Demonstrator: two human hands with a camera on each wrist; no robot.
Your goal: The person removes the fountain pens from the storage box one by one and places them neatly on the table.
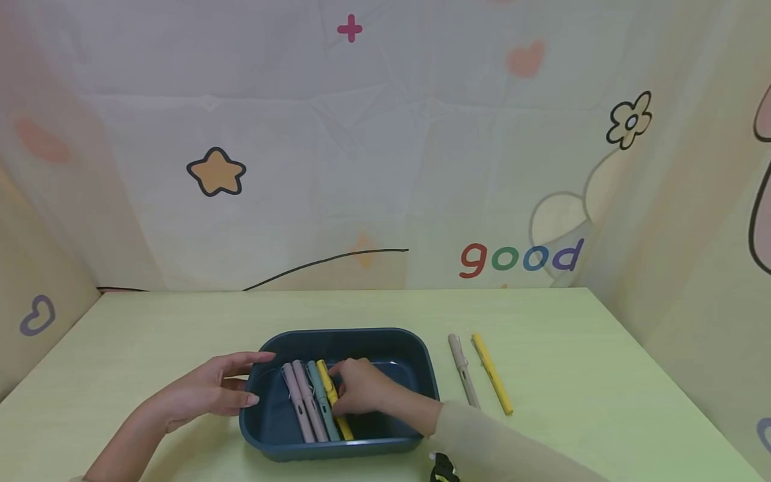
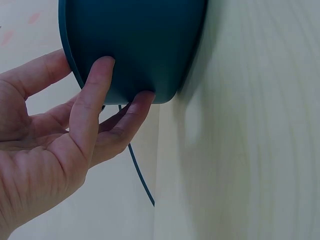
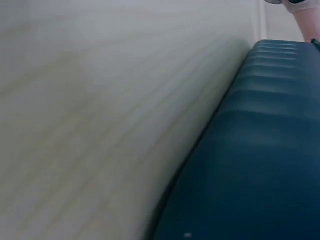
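A dark blue rectangular storage bin (image 1: 337, 450) stands on the table. Inside it, two mauve pens (image 1: 299, 402), a teal pen (image 1: 323, 400) and a yellow pen (image 1: 327, 381) lie side by side toward the left. My right hand (image 1: 364, 388) reaches over the bin's right side and pinches the yellow pen at the end of this row. At the bin's left end, my left hand (image 1: 217, 385) touches the outer wall with loosely extended fingers, one fingertip at the rim. The left wrist view shows fingertips (image 2: 104, 65) against the bin's wall (image 2: 135, 45). In the right wrist view, the right hand's fingers are out of sight.
To the right of the bin, a grey pen (image 1: 462, 368) and another yellow pen (image 1: 492, 373) lie on the pale wood-grain table (image 1: 578, 402). A printed cloth backdrop (image 1: 385, 167) rises behind the table and along both sides. A small black-and-yellow item (image 1: 444, 467) shows below the right sleeve.
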